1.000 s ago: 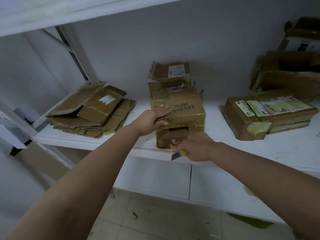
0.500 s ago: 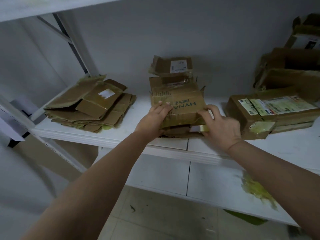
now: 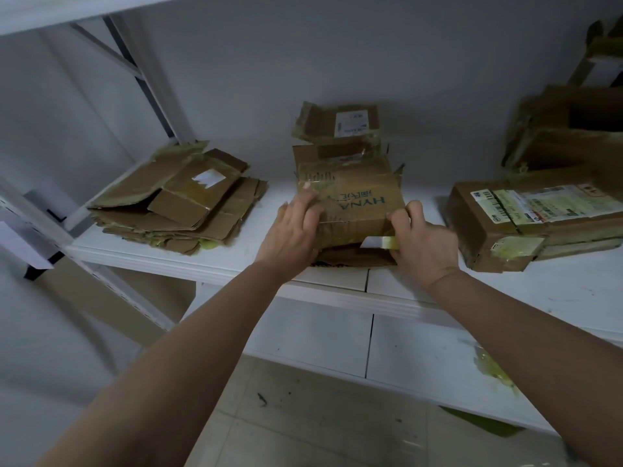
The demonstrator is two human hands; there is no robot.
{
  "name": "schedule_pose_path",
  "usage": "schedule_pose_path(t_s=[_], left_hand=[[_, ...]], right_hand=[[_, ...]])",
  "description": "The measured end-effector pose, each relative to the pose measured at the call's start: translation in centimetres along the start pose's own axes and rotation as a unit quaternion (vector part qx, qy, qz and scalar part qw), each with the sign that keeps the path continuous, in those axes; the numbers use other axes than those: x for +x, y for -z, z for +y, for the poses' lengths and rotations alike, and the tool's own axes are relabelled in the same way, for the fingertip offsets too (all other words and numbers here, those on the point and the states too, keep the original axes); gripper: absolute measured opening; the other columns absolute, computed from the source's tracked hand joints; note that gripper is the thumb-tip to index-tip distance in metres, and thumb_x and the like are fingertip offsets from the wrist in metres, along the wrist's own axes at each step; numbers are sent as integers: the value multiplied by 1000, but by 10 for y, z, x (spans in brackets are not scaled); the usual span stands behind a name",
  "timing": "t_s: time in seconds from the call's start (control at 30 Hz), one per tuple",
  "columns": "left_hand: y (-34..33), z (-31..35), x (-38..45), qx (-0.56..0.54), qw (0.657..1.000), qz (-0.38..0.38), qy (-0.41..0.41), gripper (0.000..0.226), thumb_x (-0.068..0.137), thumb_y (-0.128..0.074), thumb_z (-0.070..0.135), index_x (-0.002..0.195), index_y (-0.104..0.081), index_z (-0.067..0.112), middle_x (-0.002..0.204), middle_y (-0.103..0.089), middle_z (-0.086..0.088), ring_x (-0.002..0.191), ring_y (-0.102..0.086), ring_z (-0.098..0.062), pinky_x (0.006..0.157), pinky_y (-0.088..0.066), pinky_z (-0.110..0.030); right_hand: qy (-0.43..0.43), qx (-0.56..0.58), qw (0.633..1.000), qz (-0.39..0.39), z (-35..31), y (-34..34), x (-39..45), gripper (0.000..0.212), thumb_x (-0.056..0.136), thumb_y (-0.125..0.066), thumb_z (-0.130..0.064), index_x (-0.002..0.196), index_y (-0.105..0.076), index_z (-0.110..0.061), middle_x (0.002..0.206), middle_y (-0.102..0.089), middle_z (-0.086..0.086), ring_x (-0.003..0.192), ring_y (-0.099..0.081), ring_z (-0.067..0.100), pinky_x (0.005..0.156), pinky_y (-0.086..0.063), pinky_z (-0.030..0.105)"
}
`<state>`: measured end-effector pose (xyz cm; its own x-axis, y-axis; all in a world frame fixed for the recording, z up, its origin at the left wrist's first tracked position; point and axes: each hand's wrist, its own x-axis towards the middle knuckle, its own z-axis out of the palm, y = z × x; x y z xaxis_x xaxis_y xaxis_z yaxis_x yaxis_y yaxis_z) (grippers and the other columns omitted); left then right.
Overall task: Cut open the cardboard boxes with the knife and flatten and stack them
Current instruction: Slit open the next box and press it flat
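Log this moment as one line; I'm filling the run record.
step: handling printed box | left hand: grips its left side | right hand: grips right side, knife in hand | flattened stack: left on shelf

A white metal shelf (image 3: 556,291) stands against a plain grey-white wall (image 3: 337,52), with a diagonal brace (image 3: 111,48) at its left upright and another board overhead. Below lies a pale tiled floor (image 3: 320,429), scuffed and dimly lit.
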<state>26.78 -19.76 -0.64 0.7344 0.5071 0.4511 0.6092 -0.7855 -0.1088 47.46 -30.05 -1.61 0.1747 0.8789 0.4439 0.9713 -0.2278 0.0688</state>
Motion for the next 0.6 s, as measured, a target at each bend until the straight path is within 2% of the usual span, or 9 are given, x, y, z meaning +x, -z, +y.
schedule_pose_path(t_s=[0.07,0.13,0.2,0.27,0.33,0.5,0.6], left_hand=[[2,0,-6,24,999,28,-4,50,69,-79,13,110,-54,1,112,-56,-23,104,-56,-39,87,-53,-44],[5,3,-11,15,999,42,5,47,66,-83,15,106,-60,3,100,-59,-19,89,-59,-36,74,-54,-40],[8,6,-13,0,999,35,19,49,64,-85,15,106,-62,3,96,-60,-17,84,-59,-35,65,-54,-38],[10,8,-11,-11,999,18,32,53,60,-86,16,107,-64,4,94,-61,-15,83,-59,-33,59,-53,-35],[13,8,-9,-22,999,-6,39,57,58,-88,20,108,-64,7,94,-60,-13,83,-58,-32,57,-52,-34],[21,3,-5,-21,999,-32,24,55,59,-87,27,107,-64,11,92,-58,-10,78,-57,-29,57,-49,-32],[23,1,-7,-33,998,-39,23,56,61,-85,28,111,-64,14,93,-59,-8,79,-59,-29,60,-50,-33]], right_hand=[[3,12,1000,-3,1,1,-2,54,40,-90,-16,85,-60,-9,85,-52,11,34,-6,13,49,-2,10],[11,30,999,-2,1,3,-2,55,40,-90,-17,84,-60,-8,85,-53,13,33,-15,16,49,-3,10],[14,30,999,0,1,4,-1,55,39,-91,-18,83,-60,-8,85,-53,12,33,-14,16,49,-4,10],[11,7,1000,7,1,5,0,55,38,-90,-20,82,-60,-9,84,-53,11,34,-5,12,50,-3,10],[10,-14,1000,7,2,4,0,57,36,-90,-21,82,-59,-8,83,-53,11,36,0,11,51,-2,10],[23,-95,995,-3,1,5,7,70,37,-85,-12,86,-35,-10,79,-50,8,35,-10,14,49,-1,14],[20,-99,995,-22,2,6,7,75,38,-88,-19,88,-33,-11,82,-50,7,34,-5,13,46,-4,12]])
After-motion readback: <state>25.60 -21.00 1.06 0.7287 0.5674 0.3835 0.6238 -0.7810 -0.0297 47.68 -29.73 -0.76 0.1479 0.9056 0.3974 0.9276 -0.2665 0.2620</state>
